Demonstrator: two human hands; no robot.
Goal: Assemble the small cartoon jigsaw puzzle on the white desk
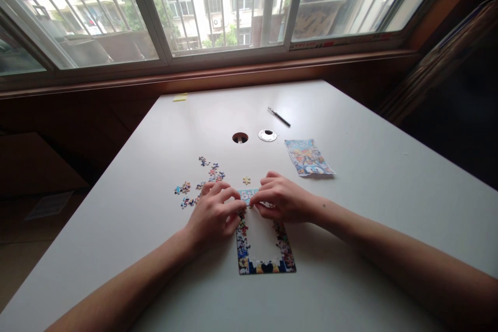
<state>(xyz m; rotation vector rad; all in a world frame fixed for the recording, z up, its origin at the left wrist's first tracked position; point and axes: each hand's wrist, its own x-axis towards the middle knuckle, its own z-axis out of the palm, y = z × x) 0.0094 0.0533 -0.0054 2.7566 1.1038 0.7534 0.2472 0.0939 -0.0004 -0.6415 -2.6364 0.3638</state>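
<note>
A partly assembled jigsaw puzzle [288,254] lies on the white table as a colourful rectangular border around a bare middle. My left hand [218,210] is closed over its upper left part, with thumb and forefinger pressed at the inner edge. Opposite it, my right hand [284,197] pinches at the top strip, its fingertips almost meeting the left ones. A small puzzle piece [249,207] shows between the fingertips, partly hidden. One yellowish loose piece [246,180] rests just beyond the hands. Loose puzzle pieces [216,172] are scattered behind and left of my left hand.
On the table [155,270] to the right lies a printed picture sheet [309,157]. Farther back are a black pen [279,116], a round silver cover [267,135] and a cable hole [240,138]. A yellow sticky note [180,97] marks the far left corner, below a barred window [218,5].
</note>
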